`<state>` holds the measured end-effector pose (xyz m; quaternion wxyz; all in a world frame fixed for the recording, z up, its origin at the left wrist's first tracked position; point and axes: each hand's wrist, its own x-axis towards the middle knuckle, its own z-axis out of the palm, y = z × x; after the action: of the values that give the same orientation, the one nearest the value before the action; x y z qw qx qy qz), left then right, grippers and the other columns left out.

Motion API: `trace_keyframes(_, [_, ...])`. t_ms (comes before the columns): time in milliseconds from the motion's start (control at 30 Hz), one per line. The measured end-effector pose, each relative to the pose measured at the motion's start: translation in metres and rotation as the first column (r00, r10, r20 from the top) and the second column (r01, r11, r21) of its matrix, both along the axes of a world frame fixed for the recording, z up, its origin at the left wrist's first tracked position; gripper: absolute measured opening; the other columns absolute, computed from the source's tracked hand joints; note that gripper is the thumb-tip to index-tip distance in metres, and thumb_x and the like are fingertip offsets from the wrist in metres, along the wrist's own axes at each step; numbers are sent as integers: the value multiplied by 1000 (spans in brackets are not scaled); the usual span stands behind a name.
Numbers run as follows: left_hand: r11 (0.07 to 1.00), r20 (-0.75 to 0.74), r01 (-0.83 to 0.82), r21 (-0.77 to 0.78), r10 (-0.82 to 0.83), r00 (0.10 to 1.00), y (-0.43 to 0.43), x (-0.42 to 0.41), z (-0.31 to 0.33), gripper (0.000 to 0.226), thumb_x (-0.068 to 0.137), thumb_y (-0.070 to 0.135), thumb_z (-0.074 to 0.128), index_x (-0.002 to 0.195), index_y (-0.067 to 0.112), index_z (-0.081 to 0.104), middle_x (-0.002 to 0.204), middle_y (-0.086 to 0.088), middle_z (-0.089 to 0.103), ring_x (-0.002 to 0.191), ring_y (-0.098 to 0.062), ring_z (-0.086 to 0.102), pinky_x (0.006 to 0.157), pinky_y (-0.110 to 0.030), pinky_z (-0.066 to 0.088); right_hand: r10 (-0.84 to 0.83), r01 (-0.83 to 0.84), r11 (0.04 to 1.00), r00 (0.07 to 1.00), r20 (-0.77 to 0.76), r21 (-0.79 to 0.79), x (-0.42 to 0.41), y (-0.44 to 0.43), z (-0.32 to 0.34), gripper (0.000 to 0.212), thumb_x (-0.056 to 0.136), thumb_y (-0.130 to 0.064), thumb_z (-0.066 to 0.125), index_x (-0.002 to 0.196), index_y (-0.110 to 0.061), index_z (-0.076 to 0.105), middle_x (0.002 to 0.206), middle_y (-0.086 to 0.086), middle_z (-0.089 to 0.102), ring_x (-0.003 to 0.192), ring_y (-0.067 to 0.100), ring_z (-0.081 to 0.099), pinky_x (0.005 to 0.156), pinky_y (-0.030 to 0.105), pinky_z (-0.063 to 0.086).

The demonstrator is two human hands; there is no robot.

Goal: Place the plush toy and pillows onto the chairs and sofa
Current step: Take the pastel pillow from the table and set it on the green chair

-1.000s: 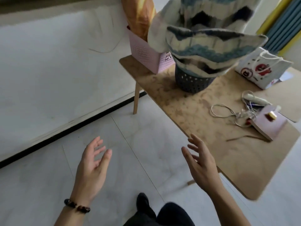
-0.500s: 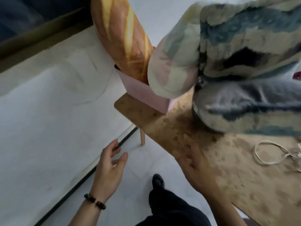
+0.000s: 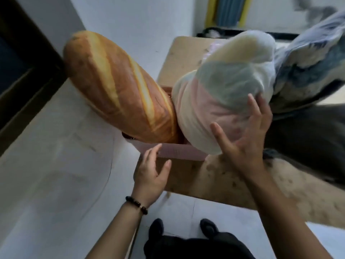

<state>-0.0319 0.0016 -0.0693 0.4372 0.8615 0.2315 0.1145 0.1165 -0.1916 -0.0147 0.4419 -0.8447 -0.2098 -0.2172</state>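
A long bread-shaped plush (image 3: 119, 88) stands tilted in a pink basket (image 3: 177, 152) on the wooden table (image 3: 233, 180), leaning left toward the wall. Beside it in the same basket stands a pastel pillow in clear plastic (image 3: 227, 101). My right hand (image 3: 244, 135) is spread with straight fingers against the lower right side of that pillow. My left hand (image 3: 151, 172) hovers open just below the basket's front edge, holding nothing. A blue, cream and dark wavy-patterned pillow (image 3: 308, 71) lies at the right, partly cut off.
A white wall and a dark frame (image 3: 24, 77) close the left side. Pale tiled floor (image 3: 56, 193) lies below, with my dark shoes (image 3: 156, 227) near the table's edge. A yellow and blue curtain (image 3: 227, 10) hangs at the back.
I have come closer to the table. Both hands rose: the right one went from hovering over the table's edge to touching the wrapped pillow, and the left one came up near the basket.
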Motion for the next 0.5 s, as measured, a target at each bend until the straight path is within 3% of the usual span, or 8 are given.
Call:
trace_keyframes(100, [959,19,262,108,-265,964,26,23,-2,55,94,39,53,144,18,48,139,4,52,126,-6,46,104,-23,39,-201,200,979,980,3,24,-3,23,-4,110,77,-52,82,153,6,28,158,30,21,152,40,20,124,51,24])
trace_keyframes(167, [886,31,396,241,-414,910,34,41,-12,50,95,33,55,141,12,52,137,-4,56,127,-15,51,106,-29,43,-305,304,952,953,2,18,-2,36,-6,119,72,-58,84,153,8,25,158,32,19,152,41,19,125,49,21])
trace_keyframes(233, [821,-21,499,279,-514,858,39,60,-27,48,95,28,58,140,10,53,138,-8,58,127,-23,52,106,-35,43,-419,420,908,907,-34,9,4,46,-9,129,65,-60,89,155,5,23,160,29,18,152,38,18,126,47,19])
trace_keyframes(300, [773,-90,555,309,-557,826,42,76,-44,46,95,29,58,137,11,55,132,-8,62,121,-28,57,103,-37,42,-476,488,870,868,-145,70,11,53,-10,139,57,-62,92,158,-4,18,163,21,19,153,31,21,126,44,21])
trace_keyframes(400, [670,-157,563,484,-566,809,45,83,-69,36,96,36,47,120,15,64,106,-5,68,97,-29,63,88,-37,33,-431,512,848,815,-387,134,18,56,-9,152,46,-68,93,161,-24,3,164,2,28,148,16,35,121,37,33])
trace_keyframes(500, [630,-153,529,568,-551,820,44,86,-74,32,95,37,38,104,20,64,91,0,65,84,-25,60,77,-38,29,-417,529,843,758,-501,99,22,54,-3,156,45,-68,93,160,-31,-6,158,1,42,139,20,49,107,27,39])
